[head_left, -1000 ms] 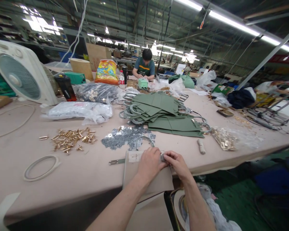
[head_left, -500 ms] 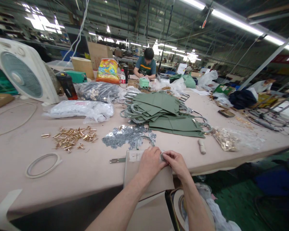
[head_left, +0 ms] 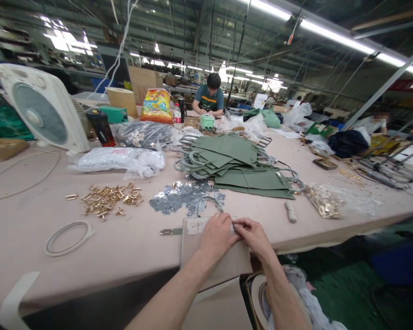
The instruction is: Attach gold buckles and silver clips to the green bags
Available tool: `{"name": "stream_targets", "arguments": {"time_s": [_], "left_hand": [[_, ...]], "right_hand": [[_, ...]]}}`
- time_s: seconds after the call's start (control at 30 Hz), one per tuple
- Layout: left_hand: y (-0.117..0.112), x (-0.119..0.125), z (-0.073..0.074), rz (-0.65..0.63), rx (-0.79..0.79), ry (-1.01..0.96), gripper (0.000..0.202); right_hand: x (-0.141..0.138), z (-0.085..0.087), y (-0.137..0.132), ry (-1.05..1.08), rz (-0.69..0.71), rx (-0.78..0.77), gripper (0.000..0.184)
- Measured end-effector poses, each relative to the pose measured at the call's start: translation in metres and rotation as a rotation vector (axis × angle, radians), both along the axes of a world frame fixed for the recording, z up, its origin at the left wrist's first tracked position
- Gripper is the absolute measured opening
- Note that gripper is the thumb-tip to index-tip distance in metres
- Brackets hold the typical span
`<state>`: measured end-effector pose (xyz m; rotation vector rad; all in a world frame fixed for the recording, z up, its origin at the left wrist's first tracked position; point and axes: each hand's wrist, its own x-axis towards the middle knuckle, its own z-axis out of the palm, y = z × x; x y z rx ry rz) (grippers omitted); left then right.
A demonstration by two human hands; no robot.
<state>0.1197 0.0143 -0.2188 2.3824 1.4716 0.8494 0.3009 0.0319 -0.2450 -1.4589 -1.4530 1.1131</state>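
A beige bag panel (head_left: pixel 196 250) lies at the table's front edge, partly overhanging it. From its top rises a looped handle (head_left: pixel 210 198), and a green strap with a metal end (head_left: pixel 170 232) sticks out to the left. My left hand (head_left: pixel 217 233) is closed over the panel's upper edge, thumb towards the right. Beside it, my right hand (head_left: pixel 253 233) is closed in a pinch at the panel's top right. A small grey metal plate at those fingertips is mostly hidden. Just beyond lies a heap of small metal plates (head_left: pixel 181 198).
Green bag panels with handles (head_left: pixel 230 158) are piled behind. Gold fittings (head_left: pixel 110 197) and a tape roll (head_left: pixel 69 238) lie left, near a white fan (head_left: pixel 41 110). A bag of metal parts (head_left: pixel 326 201) lies right. Across the table, a person (head_left: pixel 209 96) works.
My view has shifted slightly, so everything sits a little lower and further right. The right fingertips now cover more of the small metal plate; both hands stay on the panel.
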Motion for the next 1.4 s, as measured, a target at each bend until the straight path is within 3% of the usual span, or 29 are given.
{"name": "stream_targets", "arguments": {"time_s": [0.13, 0.27, 0.37, 0.47, 0.6, 0.7, 0.8, 0.9, 1.0, 1.17, 1.4], "left_hand": [[-0.011, -0.017, 0.008, -0.024, 0.079, 0.071, 0.045], [-0.023, -0.041, 0.012, 0.124, 0.143, 0.117, 0.036], [-0.029, -0.056, 0.006, 0.165, 0.138, 0.071, 0.035], [-0.031, -0.063, -0.001, 0.142, 0.127, 0.03, 0.038], [-0.031, -0.064, -0.005, 0.135, 0.109, 0.011, 0.04], [-0.03, -0.063, -0.004, 0.131, 0.111, 0.01, 0.042], [-0.03, -0.064, -0.006, 0.123, 0.117, 0.007, 0.043], [-0.03, -0.065, -0.009, 0.109, 0.099, -0.003, 0.044], [-0.03, -0.065, -0.01, 0.105, 0.076, -0.015, 0.045], [-0.029, -0.065, -0.007, 0.101, 0.077, -0.032, 0.044], [-0.03, -0.065, -0.004, 0.105, 0.025, -0.07, 0.041]], "right_hand": [[-0.001, -0.001, -0.001, -0.021, -0.004, -0.027, 0.039], [-0.003, -0.001, -0.004, -0.035, -0.017, 0.001, 0.036], [-0.002, 0.002, -0.005, -0.032, 0.003, 0.0, 0.035], [0.0, 0.011, 0.0, 0.017, -0.022, -0.018, 0.042], [-0.015, 0.034, 0.021, 0.115, -0.171, 0.129, 0.045], [-0.043, 0.048, 0.047, 0.081, -0.01, 0.216, 0.039], [-0.07, 0.051, 0.077, -0.069, 0.189, 0.335, 0.029], [-0.079, 0.045, 0.103, -0.309, 0.175, 0.404, 0.024], [-0.074, 0.038, 0.122, -0.483, 0.112, 0.367, 0.024], [-0.072, 0.036, 0.134, -0.49, 0.188, 0.345, 0.023], [-0.113, 0.035, 0.147, -0.506, 0.404, 0.32, 0.015]]}}
